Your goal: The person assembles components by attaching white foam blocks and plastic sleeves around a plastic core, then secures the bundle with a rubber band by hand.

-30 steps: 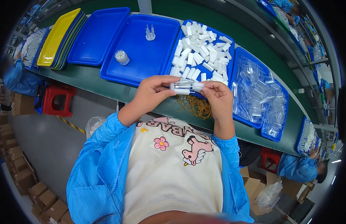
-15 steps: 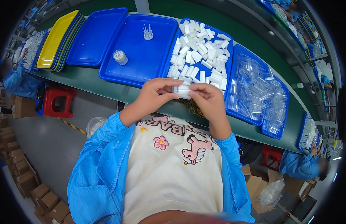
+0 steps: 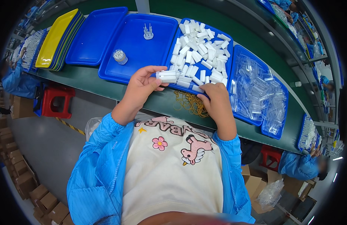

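Observation:
My left hand (image 3: 142, 84) is closed around the base of a pronged holder (image 3: 167, 76), held sideways. White blocks sit along it, and thin prong tips point right. My right hand (image 3: 217, 96) is at the near edge of a blue tray (image 3: 230, 36) heaped with small white blocks (image 3: 197, 56). Its fingers are curled, with thumb and index finger at the end of one white block (image 3: 197, 89); its fingertips are partly hidden. Farther left, an upright pronged holder (image 3: 148, 32) with bare prongs and a round one filled with white pieces (image 3: 120, 57) stand in another blue tray (image 3: 143, 71).
Yellow rubber bands (image 3: 192, 104) lie at the table's near edge. Clear plastic sleeves (image 3: 254, 88) fill trays on the right. Stacked trays (image 3: 57, 39) stand far left beside a blue tray (image 3: 96, 35). Co-workers (image 3: 299, 165) sit at either side; red stools (image 3: 60, 102) stand below.
My hands have moved apart. The left has drawn the holder left and slightly up; the right has let go of it and moved right to a white block at the tray's near edge.

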{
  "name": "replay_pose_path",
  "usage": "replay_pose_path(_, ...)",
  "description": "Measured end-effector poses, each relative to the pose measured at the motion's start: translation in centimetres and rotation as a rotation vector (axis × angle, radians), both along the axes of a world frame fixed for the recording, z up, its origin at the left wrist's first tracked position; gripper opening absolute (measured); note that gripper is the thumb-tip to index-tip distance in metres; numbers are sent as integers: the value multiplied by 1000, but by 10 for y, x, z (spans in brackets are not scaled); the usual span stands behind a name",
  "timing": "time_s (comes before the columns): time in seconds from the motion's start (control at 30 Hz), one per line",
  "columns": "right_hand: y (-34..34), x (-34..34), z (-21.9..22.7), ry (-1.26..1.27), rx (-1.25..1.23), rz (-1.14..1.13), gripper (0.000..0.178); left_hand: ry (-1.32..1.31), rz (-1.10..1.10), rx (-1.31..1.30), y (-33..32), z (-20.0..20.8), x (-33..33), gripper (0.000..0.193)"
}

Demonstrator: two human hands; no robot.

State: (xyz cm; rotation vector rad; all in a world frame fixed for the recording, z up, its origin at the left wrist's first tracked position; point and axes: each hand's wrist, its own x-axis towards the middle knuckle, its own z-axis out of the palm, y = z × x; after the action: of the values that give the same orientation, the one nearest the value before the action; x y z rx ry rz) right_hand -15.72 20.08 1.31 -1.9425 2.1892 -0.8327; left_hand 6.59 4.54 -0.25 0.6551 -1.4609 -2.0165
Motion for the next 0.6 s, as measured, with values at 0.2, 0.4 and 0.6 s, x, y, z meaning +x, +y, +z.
replay_pose_path(0.2,-4,-4,-4,-118,39,33,26,175,30,47,0,-20,-2,24)
replay_pose_path(0.4,-1,-5,-2,-133,66,70,30,175,45,78,5,-10,-7,28)
replay_pose_path(0.6,4,-1,-11,-314,-78,5,24,82,37,82,9,-2,-6,36)
